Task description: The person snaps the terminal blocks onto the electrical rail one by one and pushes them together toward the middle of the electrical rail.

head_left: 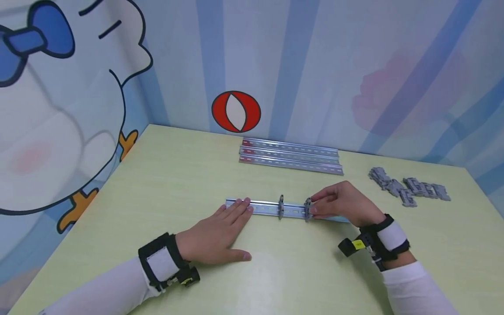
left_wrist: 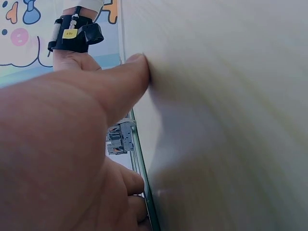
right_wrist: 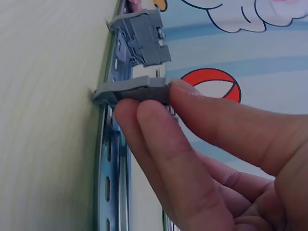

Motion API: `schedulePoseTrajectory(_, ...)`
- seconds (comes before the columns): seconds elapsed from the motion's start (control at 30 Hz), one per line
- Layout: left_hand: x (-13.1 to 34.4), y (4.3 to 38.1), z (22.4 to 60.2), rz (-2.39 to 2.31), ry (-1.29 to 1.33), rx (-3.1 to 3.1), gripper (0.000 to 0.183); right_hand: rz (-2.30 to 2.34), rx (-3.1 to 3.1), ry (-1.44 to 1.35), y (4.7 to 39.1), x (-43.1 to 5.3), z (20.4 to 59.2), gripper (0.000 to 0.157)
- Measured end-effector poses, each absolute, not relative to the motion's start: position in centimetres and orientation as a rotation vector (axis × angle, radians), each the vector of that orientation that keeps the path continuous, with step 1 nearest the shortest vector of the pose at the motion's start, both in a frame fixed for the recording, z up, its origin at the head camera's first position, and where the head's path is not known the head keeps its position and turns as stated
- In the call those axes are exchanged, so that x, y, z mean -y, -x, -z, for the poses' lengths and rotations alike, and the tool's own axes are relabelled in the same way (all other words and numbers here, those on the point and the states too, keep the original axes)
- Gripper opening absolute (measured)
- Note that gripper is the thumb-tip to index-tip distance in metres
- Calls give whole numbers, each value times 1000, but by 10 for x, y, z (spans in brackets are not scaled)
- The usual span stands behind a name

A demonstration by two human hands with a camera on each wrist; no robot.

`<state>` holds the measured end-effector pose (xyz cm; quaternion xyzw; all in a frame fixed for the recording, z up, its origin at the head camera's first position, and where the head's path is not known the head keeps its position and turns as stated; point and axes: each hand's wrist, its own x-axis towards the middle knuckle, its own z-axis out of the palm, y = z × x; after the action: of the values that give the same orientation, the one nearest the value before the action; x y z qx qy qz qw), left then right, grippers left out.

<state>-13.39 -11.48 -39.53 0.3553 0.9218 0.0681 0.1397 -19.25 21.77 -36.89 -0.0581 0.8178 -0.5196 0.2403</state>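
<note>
A slotted metal DIN rail lies across the middle of the table. My left hand rests flat with straight fingers over the rail's left end, thumb spread out on the tabletop. One grey plastic DIN rail end bracket stands upright on the rail, to the right of those fingertips. Farther right, my right hand pinches a second grey end bracket between thumb and fingers, at the rail. In the right wrist view its lower end overlaps the rail's near edge. Part of the rail's right end is hidden behind that hand.
Three more slotted rails lie side by side at the back, with red marks at their left ends. Several loose grey brackets are scattered at the right. A printed wall panel rises along the table's back edge.
</note>
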Motion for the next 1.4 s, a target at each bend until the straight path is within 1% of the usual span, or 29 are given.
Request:
schedulePoseTrajectory(0.2, 115, 134, 394, -200, -1031, -2662, 100, 1492, -2193, 211, 189, -205, 371, 40)
schedulePoseTrajectory(0.5, 115, 135, 394, -182, -1034, -2667, 100, 1445, -2266, 228, 184, -188, 374, 43)
schedulePoseTrajectory(0.87, 115, 135, 394, -195, -1044, -2665, 99, 1465, -2275, 234, 180, -173, 376, 34)
schedulePoseTrajectory(1.4, 115, 133, 394, -195, -1035, -2667, 99, 1434, -2309, 252, 178, -165, 379, 33)
